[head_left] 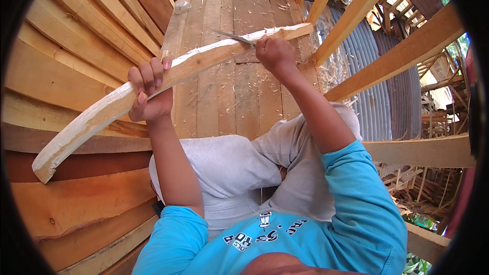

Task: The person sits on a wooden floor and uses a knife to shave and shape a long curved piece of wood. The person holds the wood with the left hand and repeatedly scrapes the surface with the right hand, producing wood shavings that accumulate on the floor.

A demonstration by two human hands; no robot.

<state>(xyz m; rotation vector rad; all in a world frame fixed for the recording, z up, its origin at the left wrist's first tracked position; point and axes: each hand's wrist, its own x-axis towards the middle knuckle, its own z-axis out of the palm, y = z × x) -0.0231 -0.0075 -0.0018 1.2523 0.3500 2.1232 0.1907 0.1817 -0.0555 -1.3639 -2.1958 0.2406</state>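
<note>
While the left hand [147, 94] clamps the long, curved, pale wooden stick [168, 74] mid-length, the right hand [275, 53] grips a thin metal blade [234, 37] against its far end, over the shaving-strewn plank floor [239, 0]. Shaving looks underway; the next stroke wants a firm, steady hold.

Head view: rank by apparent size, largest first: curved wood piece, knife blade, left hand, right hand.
1. curved wood piece, longest by far, spanning both hands.
2. left hand and right hand: the left looks bigger, but it sits nearer the camera, so unsure.
3. knife blade, thin and short.
</note>
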